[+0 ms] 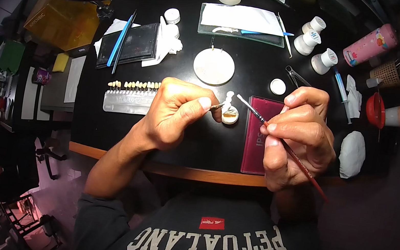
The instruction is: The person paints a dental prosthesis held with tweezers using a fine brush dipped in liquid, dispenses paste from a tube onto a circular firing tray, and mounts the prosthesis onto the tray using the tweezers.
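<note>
My left hand (pixel 181 109) is closed in a pinch on a thin metal holder (pixel 217 106), most of it hidden by the fingers. At the holder's tip is a small white tooth-shaped piece (pixel 229 98), apparently a dental restoration. Just below it, a small round jar (pixel 230 116) with tan contents stands on the table; I cannot tell whether the piece touches it. My right hand (pixel 302 135) grips a fine brush (pixel 302 166) with a dark red handle. The brush's pale tip points up and left, close to the white piece but apart from it.
A tooth shade guide (pixel 128 103) lies left, a maroon case (pixel 254 151) under the right hand's side. Behind are a round white plate (pixel 214 66), a glass slab (pixel 207 26), white jars (pixel 323 61) and a pink bottle (pixel 370 45). The wooden table edge (pixel 193 172) runs in front.
</note>
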{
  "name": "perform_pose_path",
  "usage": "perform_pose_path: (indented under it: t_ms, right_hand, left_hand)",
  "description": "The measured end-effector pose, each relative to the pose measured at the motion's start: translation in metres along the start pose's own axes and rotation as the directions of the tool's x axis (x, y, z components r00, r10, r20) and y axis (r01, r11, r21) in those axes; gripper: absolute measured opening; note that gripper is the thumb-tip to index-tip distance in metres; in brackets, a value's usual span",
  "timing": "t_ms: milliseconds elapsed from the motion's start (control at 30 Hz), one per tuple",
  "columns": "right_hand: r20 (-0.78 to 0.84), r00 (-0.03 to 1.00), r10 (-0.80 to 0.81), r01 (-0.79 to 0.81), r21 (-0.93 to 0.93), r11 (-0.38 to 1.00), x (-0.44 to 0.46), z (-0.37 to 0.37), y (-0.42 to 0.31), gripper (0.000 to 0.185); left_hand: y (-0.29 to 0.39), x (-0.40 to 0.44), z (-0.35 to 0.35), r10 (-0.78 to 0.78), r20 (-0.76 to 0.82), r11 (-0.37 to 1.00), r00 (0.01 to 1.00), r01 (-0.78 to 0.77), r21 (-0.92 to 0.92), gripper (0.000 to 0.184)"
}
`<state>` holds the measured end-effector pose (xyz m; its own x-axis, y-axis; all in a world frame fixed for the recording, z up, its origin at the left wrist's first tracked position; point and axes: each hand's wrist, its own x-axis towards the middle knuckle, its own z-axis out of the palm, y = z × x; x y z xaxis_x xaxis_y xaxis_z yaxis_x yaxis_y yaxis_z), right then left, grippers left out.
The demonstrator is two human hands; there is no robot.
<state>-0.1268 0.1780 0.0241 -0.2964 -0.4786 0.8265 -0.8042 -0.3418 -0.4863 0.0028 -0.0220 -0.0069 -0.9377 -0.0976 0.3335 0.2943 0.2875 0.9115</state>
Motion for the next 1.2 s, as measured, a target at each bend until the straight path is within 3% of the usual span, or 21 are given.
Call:
perform_pose_path:
  t_ms: [167, 367, 500, 600, 700, 800, 867, 933, 1000, 1067, 1133, 1200]
  right_hand:
    - [0.003, 0.998, 0.057, -0.057, 0.110, 0.992, -0.007, 0.000, 0.006, 0.015]
    - [0.015, 0.998, 0.054, -0.055, 0.142, 0.988, -0.005, 0.001, 0.007, 0.017]
    - [-0.035, 0.999, 0.017, -0.015, 0.052, 0.999, -0.001, 0.004, 0.001, 0.022]
    - [0.005, 1.000, 0.019, -0.019, 0.096, 0.995, -0.003, 0.000, 0.003, 0.024]
    - [0.029, 0.999, 0.018, -0.023, 0.164, 0.986, -0.004, -0.004, 0.007, 0.021]
    - [0.037, 0.997, 0.074, -0.081, 0.245, 0.966, -0.005, -0.006, 0.009, 0.014]
    - [0.034, 0.993, 0.109, -0.114, 0.288, 0.951, -0.007, -0.006, 0.013, 0.008]
    - [0.036, 0.990, 0.136, -0.140, 0.296, 0.945, -0.010, -0.007, 0.015, 0.010]
    - [0.042, 0.988, 0.151, -0.156, 0.301, 0.941, -0.010, -0.007, 0.016, 0.012]
    - [0.046, 0.988, 0.150, -0.157, 0.306, 0.939, -0.010, -0.006, 0.016, 0.012]
    - [0.049, 0.988, 0.149, -0.157, 0.307, 0.939, -0.010, -0.006, 0.016, 0.011]
    - [0.058, 0.986, 0.155, -0.165, 0.298, 0.940, -0.009, -0.005, 0.015, 0.011]
  left_hand:
    - [0.007, 0.001, -0.001, -0.095, 0.001, 0.993, 0.995, 0.095, -0.075, 0.048]
    - [-0.008, -0.004, -0.003, -0.116, -0.012, 0.957, 0.993, 0.109, -0.269, 0.046]
    - [-0.006, -0.004, -0.001, -0.002, -0.036, 0.997, 0.999, -0.001, -0.083, 0.047]
    - [-0.007, -0.003, -0.003, -0.056, 0.001, 0.994, 0.998, 0.056, -0.098, 0.050]
    - [0.006, 0.001, -0.010, -0.166, 0.135, 0.978, 0.977, 0.181, -0.103, 0.057]
    - [0.016, 0.001, -0.003, -0.376, 0.079, 0.905, 0.923, 0.384, -0.182, 0.061]
    - [0.005, -0.001, 0.002, -0.242, 0.029, 0.965, 0.970, 0.244, -0.096, 0.062]
    - [0.003, -0.001, 0.002, -0.224, 0.036, 0.971, 0.974, 0.226, -0.074, 0.063]
    - [0.009, 0.001, -0.002, -0.321, 0.091, 0.936, 0.943, 0.330, -0.118, 0.064]
    - [0.004, -0.002, -0.004, -0.213, 0.081, 0.977, 0.974, 0.214, 0.000, 0.041]
    - [-0.003, -0.006, 0.000, -0.132, 0.019, 0.989, 0.991, 0.130, 0.065, 0.042]
    - [-0.005, -0.007, 0.008, -0.126, -0.045, 0.991, 0.991, 0.128, 0.044, 0.057]
